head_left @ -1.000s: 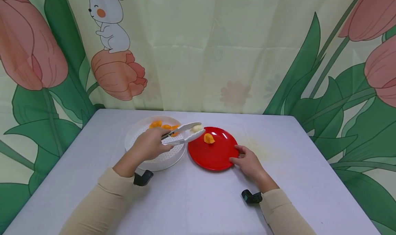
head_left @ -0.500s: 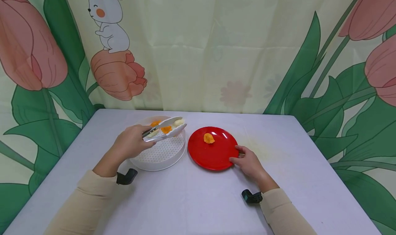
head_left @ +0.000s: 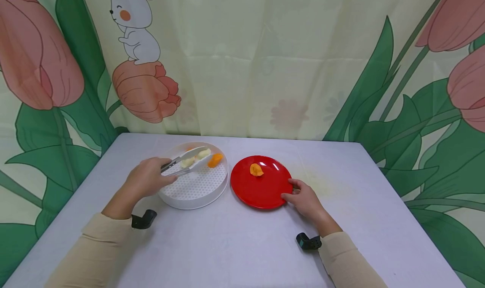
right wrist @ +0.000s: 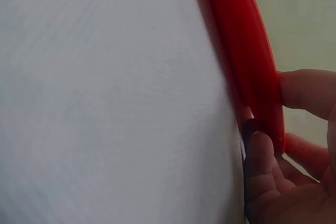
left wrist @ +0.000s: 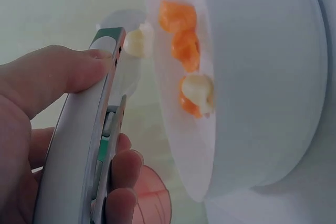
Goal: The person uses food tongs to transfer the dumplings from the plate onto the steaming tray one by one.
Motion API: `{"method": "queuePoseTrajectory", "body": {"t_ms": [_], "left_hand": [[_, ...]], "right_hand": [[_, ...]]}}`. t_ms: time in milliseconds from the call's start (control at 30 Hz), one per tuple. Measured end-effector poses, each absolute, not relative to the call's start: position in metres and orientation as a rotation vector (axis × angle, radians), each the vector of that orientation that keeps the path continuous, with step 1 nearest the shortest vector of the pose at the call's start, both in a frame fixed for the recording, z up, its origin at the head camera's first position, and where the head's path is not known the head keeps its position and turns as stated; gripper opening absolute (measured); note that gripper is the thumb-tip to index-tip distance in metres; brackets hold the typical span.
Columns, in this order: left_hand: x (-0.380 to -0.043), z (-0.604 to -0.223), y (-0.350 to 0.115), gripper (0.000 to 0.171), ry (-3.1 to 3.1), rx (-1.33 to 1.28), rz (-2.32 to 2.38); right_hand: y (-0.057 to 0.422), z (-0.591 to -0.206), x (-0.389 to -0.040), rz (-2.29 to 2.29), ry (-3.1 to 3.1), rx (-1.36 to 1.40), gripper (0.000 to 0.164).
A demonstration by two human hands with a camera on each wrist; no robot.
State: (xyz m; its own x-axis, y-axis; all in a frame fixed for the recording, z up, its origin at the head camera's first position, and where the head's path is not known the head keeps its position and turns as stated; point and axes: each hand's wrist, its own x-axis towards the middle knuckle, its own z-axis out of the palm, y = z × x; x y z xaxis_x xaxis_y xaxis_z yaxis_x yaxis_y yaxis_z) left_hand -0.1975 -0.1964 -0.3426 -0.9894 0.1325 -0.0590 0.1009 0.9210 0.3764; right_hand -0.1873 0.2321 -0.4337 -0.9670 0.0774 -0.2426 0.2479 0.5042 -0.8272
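Observation:
My left hand (head_left: 145, 176) grips metal tongs (left wrist: 73, 145) with pale, translucent tips. A cream dumpling-like piece (left wrist: 135, 43) is between those tips, over the white round steamer (head_left: 193, 203). Inside the steamer, on its perforated base, are orange pieces (head_left: 215, 160) and another cream piece (head_left: 187, 162). They sit toward the far side, and the tongs partly cover them. My right hand (head_left: 304, 200) pinches the right rim of a red plate (head_left: 261, 193), which rests on the table. One orange dumpling-like piece (head_left: 256, 169) lies on the plate.
A white cloth covers the table (head_left: 242, 246). The steamer and plate stand side by side, almost touching. Behind the table's far edge hangs a curtain (head_left: 235, 77) printed with tulips and a rabbit. A small black camera sits on each wrist.
My left hand has moved left, bringing the tongs and cream piece from beside the plate's left rim back over the steamer. The right hand and plate have stayed put.

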Motion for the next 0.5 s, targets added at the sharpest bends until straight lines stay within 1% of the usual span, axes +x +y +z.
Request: {"method": "queuePoseTrajectory", "body": {"t_ms": [500], "left_hand": [[-0.200,-0.360,-0.206,0.068,2.963,0.086,0.544]], "right_hand": [[0.233,-0.434,-0.187,-1.461,2.569,0.278,0.077]]}}
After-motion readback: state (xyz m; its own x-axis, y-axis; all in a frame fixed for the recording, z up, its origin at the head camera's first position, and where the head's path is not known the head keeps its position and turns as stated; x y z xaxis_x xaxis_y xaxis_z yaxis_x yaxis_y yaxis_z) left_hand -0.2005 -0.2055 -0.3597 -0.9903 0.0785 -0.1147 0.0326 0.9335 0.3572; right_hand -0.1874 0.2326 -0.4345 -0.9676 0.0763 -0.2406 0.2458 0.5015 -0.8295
